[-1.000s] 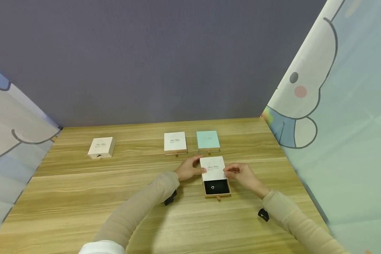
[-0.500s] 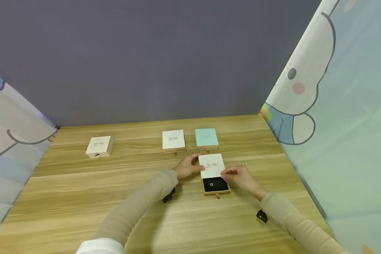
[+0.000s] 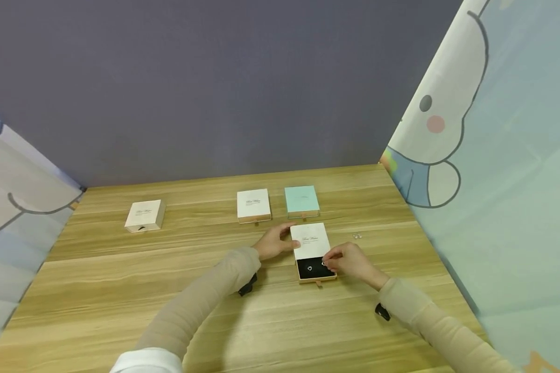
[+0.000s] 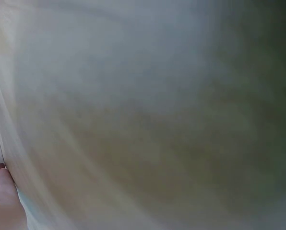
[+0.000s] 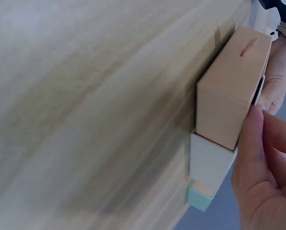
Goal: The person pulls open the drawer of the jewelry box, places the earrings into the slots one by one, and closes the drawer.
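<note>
A white slide-out gift box (image 3: 310, 241) lies on the table, its orange-edged drawer (image 3: 318, 280) pulled partway out towards me. On the drawer's black pad (image 3: 316, 269) sits a small silver heart-shaped earring (image 3: 309, 268). My left hand (image 3: 270, 244) grips the box at its left side, thumb on the top edge. With thumb and forefinger, my right hand (image 3: 352, 261) pinches another tiny silver earring (image 3: 323, 263) at the pad's right side; its shape is mostly hidden. In the right wrist view, the right fingertips (image 5: 255, 120) meet at the drawer's upper edge.
Behind the open box stand another white box (image 3: 253, 203) and a mint box (image 3: 301, 199). A third white box (image 3: 143, 215) lies far left. Small shiny pieces (image 3: 357, 235) lie right of the box. Printed curtains (image 3: 508, 181) hang on both sides.
My right hand has moved from the box's right edge down over the drawer, bringing the pinched earring to the black pad. The left hand keeps its grip. The head view has shifted slightly.
</note>
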